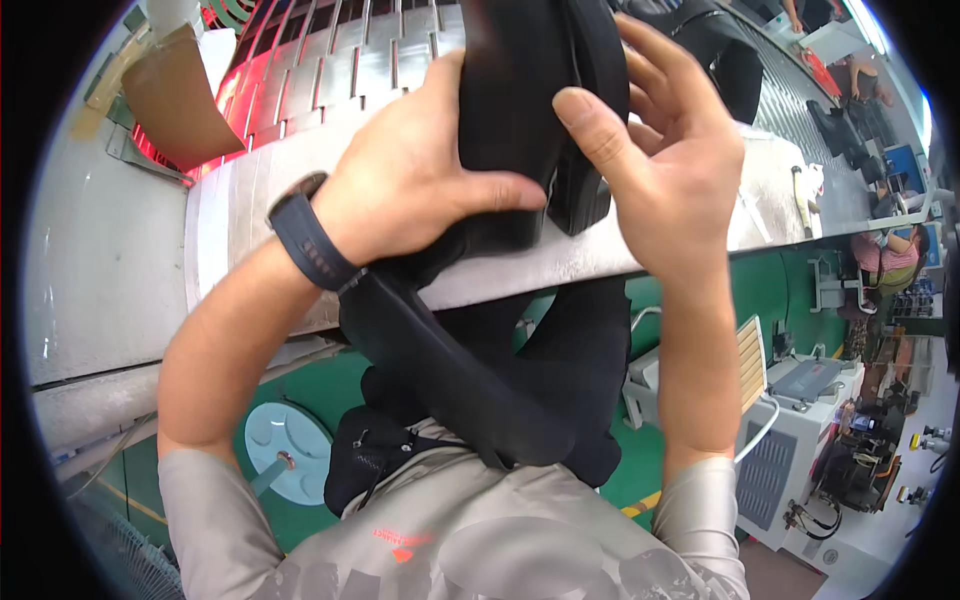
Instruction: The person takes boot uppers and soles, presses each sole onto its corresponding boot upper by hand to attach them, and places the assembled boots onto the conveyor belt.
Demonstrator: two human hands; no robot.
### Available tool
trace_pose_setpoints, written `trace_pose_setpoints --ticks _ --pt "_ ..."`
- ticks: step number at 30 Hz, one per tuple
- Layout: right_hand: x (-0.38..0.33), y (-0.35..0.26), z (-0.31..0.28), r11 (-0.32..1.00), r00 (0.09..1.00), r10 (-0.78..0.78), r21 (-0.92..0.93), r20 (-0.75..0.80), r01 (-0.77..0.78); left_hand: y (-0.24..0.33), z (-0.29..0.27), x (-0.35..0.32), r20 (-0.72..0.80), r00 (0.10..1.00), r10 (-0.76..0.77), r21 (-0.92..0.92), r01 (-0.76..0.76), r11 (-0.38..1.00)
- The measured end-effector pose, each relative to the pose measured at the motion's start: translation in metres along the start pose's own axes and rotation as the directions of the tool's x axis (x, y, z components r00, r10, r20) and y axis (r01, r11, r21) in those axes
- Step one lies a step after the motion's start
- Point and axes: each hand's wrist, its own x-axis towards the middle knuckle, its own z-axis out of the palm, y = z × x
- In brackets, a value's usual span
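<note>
Below and around the hands, a metal workbench point(130, 270) curves across the upper part of the view, with a slatted metal conveyor point(340, 70) behind it lit red on its far left. A brown cardboard sheet point(175, 100) leans at the upper left. Under the bench lies a green floor point(330, 390) with a pale blue round stool point(285, 450), and to the right stands a white machine cabinet point(790, 450). Other people sit at stations along the far right. Close to the camera, both bare hands hold up a black bag point(515, 90), which blocks much of the conveyor. The left hand point(410, 180), a dark watch point(310, 240) on its wrist, wraps the bag's left side with the thumb pressed across its front. The right hand point(665, 170) closes on the right edge, thumb in front and fingers curled behind. A wide black strap point(450, 370) hangs from the bag toward the person's grey shirt point(470, 540).
</note>
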Motion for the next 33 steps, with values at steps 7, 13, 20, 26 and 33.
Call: trace_pose_setpoints --ticks 7,13,20,26,33 --pt "0.059 -0.069 -0.011 0.971 0.887 0.145 -0.235 0.438 -0.043 0.008 0.007 -0.016 -0.094 0.996 -0.008 0.164 0.023 0.986" --pt "0.086 -0.024 -0.033 0.987 0.838 0.054 0.099 0.543 -0.128 0.006 0.008 -0.010 -0.097 0.995 -0.008 0.153 0.023 0.988" --pt "0.064 -0.047 -0.005 0.995 0.901 0.062 -0.100 0.430 -0.021 -0.006 0.004 -0.007 -0.070 0.997 -0.044 0.127 0.052 0.991" --pt "0.057 -0.058 -0.005 0.964 0.900 0.107 -0.267 0.422 0.010 -0.002 0.001 -0.009 -0.034 0.998 -0.048 0.107 0.052 0.993" --pt "0.046 -0.060 0.006 0.884 0.931 0.014 -0.439 0.366 0.159 -0.013 0.001 -0.007 -0.082 0.994 0.069 0.073 -0.063 0.995"
